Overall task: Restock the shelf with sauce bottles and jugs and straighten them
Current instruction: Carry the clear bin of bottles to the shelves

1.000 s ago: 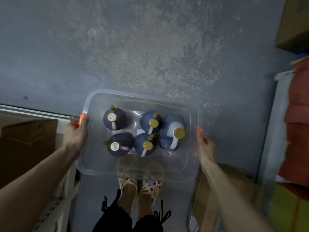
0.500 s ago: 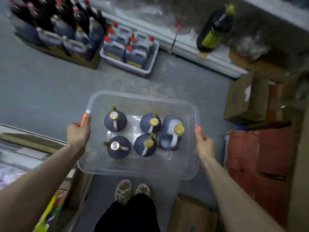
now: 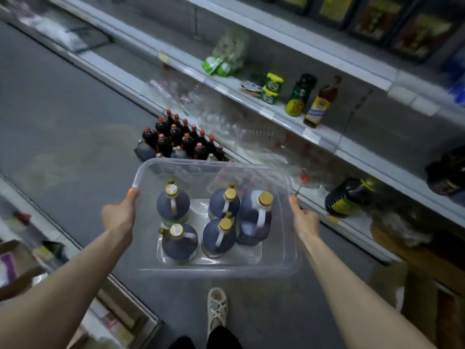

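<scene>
I carry a clear plastic bin (image 3: 289, 253) at waist height. My left hand (image 3: 120, 215) grips its left rim and my right hand (image 3: 304, 220) grips its right rim. Inside stand several dark sauce jugs with gold caps, among them a big jug (image 3: 254, 219) at the right and a round jug (image 3: 173, 203) at the back left. The white shelf (image 3: 324, 143) runs diagonally ahead on the right. On its lower level, just right of the bin, lies a dark jug (image 3: 348, 196) with a yellow label, tipped on its side.
A crate of red-capped dark bottles (image 3: 176, 139) stands on the grey floor beyond the bin. Two upright bottles (image 3: 309, 102) and small green-lidded jars (image 3: 272, 88) stand on the upper shelf. Another shelf edge (image 3: 75, 245) runs along the left. Cardboard boxes (image 3: 432, 268) sit at the lower right.
The view has swung up and to the right from the bare floor to the shelf. The bin stays held in both hands, its jugs unmoved.
</scene>
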Available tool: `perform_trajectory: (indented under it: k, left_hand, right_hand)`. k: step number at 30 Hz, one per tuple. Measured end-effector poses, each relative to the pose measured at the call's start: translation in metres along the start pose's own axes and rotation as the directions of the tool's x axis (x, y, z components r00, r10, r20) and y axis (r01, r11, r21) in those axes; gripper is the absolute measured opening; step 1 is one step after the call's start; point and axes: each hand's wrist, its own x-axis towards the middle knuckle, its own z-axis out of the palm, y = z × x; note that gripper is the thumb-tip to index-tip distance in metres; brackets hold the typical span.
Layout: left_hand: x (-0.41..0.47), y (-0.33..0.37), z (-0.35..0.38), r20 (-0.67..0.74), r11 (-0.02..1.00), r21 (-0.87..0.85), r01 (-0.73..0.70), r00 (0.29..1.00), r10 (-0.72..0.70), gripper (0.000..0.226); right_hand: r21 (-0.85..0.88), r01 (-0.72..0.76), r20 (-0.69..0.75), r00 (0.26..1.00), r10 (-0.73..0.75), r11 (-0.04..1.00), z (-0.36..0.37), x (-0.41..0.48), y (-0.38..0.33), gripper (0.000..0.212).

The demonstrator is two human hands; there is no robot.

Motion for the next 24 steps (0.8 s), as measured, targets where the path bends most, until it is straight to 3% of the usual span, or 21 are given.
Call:
perform_trajectory:
  k: [8, 18, 24]
  left_hand:
    - [0.060, 0.095, -0.009, -0.163, 0.966, -0.259, 0.022, 0.985, -0.065, 0.046]
    - [0.237, 0.181, -0.033, -0.238, 0.921, -0.387, 0.041, 0.961, -0.143, 0.037]
    - [0.373, 0.247, -0.058, -0.276, 0.917, -0.393, 0.067, 0.943, -0.187, 0.055]
  right_hand:
    - [-0.082, 0.212, 0.129, 0.971, -0.201, 0.974, 0.088, 0.052, -0.163, 0.065]
    - [-0.043, 0.223, 0.214, 0.954, -0.209, 0.974, 0.279, 0.084, -0.312, 0.068]
    - [-0.074, 0.229, 0.268, 0.942, -0.202, 0.971, 0.408, 0.090, -0.409, 0.062]
